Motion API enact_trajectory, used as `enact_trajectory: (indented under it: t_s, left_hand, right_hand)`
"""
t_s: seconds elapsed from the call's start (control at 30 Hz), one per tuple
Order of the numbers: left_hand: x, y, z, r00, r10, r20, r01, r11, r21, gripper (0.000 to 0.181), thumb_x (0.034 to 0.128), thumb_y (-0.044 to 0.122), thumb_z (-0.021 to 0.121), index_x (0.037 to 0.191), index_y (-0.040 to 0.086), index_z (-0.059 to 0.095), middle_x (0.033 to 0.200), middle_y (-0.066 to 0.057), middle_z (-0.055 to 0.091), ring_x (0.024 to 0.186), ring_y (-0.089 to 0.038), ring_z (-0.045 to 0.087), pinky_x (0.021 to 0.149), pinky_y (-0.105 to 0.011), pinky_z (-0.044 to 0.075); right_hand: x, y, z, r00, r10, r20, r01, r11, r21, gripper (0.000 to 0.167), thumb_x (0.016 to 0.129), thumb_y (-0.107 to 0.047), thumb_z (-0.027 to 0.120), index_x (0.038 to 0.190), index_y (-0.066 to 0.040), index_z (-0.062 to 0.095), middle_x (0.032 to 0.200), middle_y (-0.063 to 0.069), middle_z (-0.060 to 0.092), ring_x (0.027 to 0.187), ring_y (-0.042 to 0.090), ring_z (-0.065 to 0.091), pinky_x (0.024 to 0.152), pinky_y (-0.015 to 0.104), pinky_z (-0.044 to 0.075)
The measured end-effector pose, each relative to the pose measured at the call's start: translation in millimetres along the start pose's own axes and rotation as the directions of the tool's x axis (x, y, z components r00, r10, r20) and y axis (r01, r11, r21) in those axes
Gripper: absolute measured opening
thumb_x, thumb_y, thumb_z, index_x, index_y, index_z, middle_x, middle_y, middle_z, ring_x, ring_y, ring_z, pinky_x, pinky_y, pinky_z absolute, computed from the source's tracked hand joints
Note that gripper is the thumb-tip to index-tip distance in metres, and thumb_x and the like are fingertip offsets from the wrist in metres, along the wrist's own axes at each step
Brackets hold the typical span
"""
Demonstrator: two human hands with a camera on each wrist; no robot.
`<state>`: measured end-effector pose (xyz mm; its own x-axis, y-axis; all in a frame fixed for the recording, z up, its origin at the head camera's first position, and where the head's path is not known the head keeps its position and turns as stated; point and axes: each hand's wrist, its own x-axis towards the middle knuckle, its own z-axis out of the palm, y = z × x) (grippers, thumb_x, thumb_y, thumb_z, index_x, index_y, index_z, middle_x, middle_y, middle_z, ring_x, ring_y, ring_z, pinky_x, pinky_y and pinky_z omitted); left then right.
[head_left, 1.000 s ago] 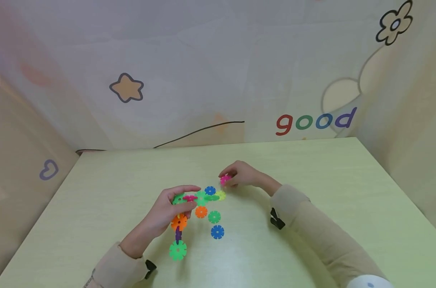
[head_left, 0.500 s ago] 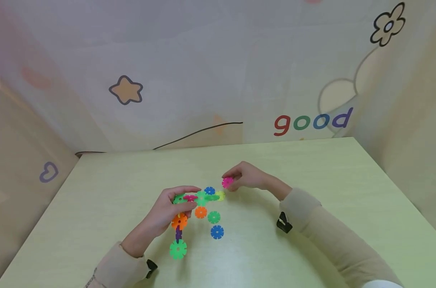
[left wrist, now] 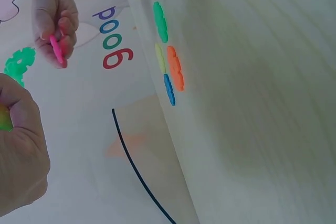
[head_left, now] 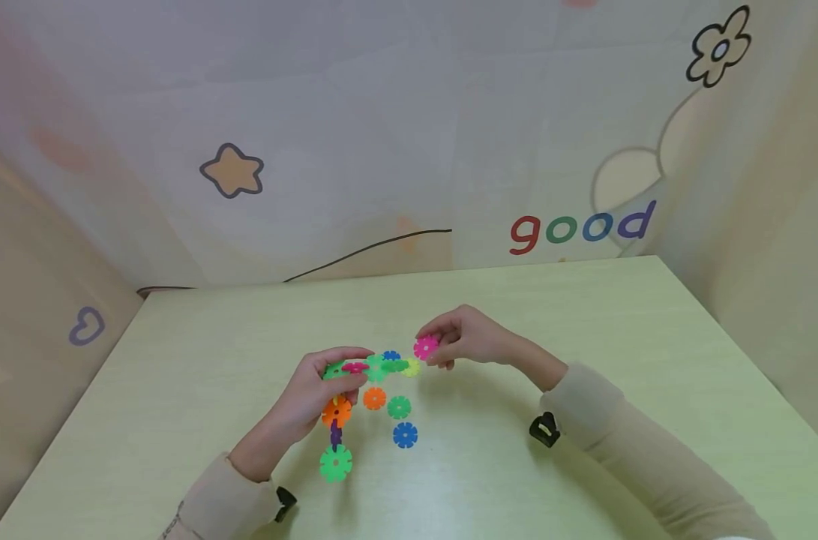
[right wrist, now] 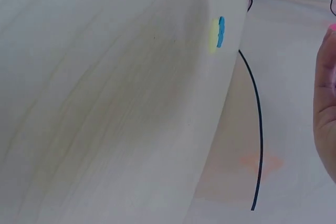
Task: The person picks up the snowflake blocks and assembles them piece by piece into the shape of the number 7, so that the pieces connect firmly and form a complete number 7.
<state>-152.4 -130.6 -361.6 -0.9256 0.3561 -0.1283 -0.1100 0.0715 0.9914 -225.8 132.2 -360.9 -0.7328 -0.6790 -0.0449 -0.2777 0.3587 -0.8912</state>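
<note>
I'm seeing the left hand (head_left: pixel 317 388) gripping a multicoloured chain of slotted plastic discs (head_left: pixel 342 417), tail running nearward from the fingers; I'm guessing light, stiff, joints popping if tugged. Past those fingertips, the right hand (head_left: pixel 474 336) is pinching a pink slotted plastic disc (head_left: pixel 424 348); I'm favouring its rim, clear of slots.

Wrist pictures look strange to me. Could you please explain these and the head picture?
No machine: you see a person's bare left hand and right hand. The head picture comes from a camera worn on the head, looking forward and down; each wrist carries another, whose picture looks turned sideways. On the table lie two blue discs, a green disc, an orange disc and a yellow disc, all flower-shaped. The left hand holds several linked discs; the right hand pinches a pink disc.
</note>
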Motion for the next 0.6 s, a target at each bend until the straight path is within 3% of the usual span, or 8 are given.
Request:
enact_trajectory:
  t_s: [0.3, 0.6]
  left_hand:
    - [2.2, -1.4, 2.7, 0.999, -0.005, -0.036, 0.004, 1.000, -0.023, 0.033, 0.0870, 0.007, 0.059, 0.118, -0.003, 0.056, 0.060, -0.003, 0.054, 0.052, -0.013, 0.050, 0.046, -0.018, 0.042]
    - [1.6, -0.4, 5.2, 1.000, 0.007, -0.030, -0.008, 0.999, -0.038, 0.033, 0.0875, 0.007, 0.058, 0.119, -0.004, 0.055, 0.059, -0.002, 0.054, 0.051, -0.012, 0.051, 0.046, -0.018, 0.042]
  right_hand:
    - [-12.7, -10.6, 7.2, 0.997, -0.069, -0.025, 0.069, 0.998, -0.001, 0.036, 0.079, -0.007, 0.070, 0.112, 0.006, 0.060, 0.078, 0.007, 0.066, 0.061, 0.020, 0.060, 0.062, 0.032, 0.054]
    - [-22.5, -17.5, 13.6, 0.991, -0.112, -0.070, 0.113, 0.993, 0.018, 0.037, 0.078, -0.006, 0.071, 0.111, 0.006, 0.060, 0.077, 0.007, 0.066, 0.060, 0.020, 0.060, 0.060, 0.031, 0.053]
